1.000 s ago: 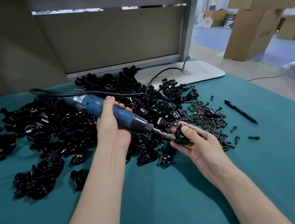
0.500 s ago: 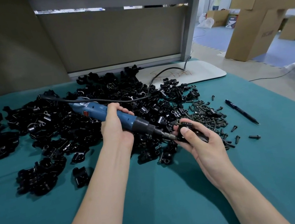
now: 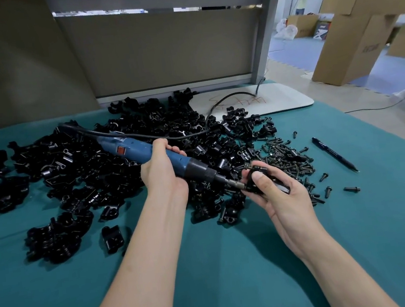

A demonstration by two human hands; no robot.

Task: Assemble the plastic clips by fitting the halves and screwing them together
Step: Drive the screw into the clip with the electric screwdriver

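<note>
Screwing step: left hand (image 3: 161,173) grips screwdriver (image 3: 156,156), bit at clip (image 3: 258,181) pinched by right hand (image 3: 280,194). Next, prob.: keep bit square w/ screw, drive home.

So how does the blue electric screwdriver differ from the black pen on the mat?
The screwdriver is gripped in the left hand, its bit against the clip held by the right hand; the pen lies untouched on the teal mat. The screwdriver is thick and blue; the pen is slim and black. The screwdriver trails a cord; the pen has none. Both are long and point toward the lower right.
</note>
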